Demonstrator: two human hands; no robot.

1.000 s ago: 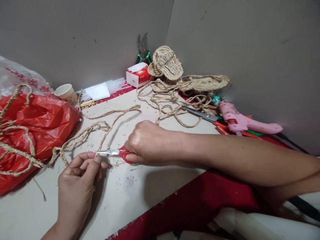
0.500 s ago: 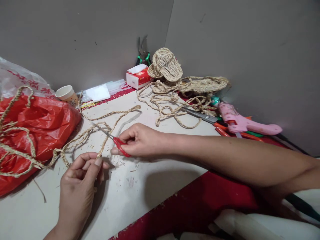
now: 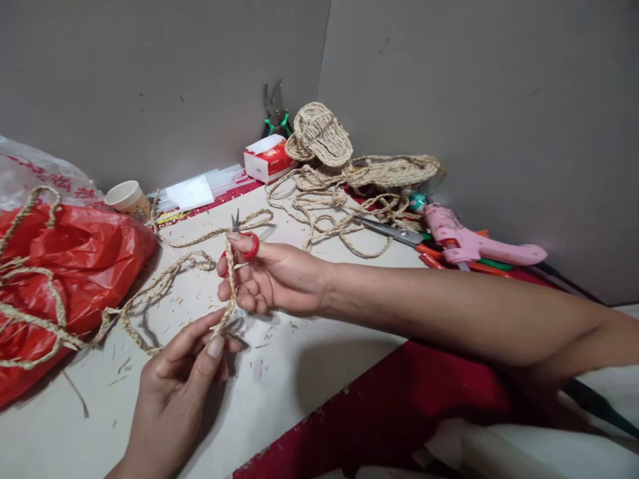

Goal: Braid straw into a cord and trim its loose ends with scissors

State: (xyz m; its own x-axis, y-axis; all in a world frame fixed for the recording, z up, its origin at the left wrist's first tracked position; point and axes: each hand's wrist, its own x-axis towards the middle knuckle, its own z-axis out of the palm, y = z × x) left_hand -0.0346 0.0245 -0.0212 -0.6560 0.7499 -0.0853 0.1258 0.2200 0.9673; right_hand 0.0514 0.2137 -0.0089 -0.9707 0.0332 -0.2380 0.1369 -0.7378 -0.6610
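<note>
My left hand [image 3: 172,389] pinches a braided straw rope [image 3: 230,299] between thumb and fingers, low over the white board. The rope rises from that pinch to my right hand [image 3: 272,276], whose thumb and fingertips are at its upper part. Small scissors [image 3: 250,246] with red handles are also held in my right hand, their blades pointing up and away. This palm is turned upward with the fingers curled. More of the braided rope lies across the board behind and to the left of my hands. Part of the scissors' handle is hidden by the rope and fingers.
A red plastic bag [image 3: 100,266] with rope strands stands left, beside a paper cup [image 3: 124,196]. Behind are a tissue box [image 3: 267,159], pruning shears [image 3: 275,113] and coiled straw pieces [image 3: 324,136]. To the right lie larger scissors [image 3: 399,233] and a pink glue gun [image 3: 479,243].
My right hand has turned palm up, bringing its fingers to the rope; the scissors' blades have swung from pointing left to upward. My left hand has moved slightly right with the rope.
</note>
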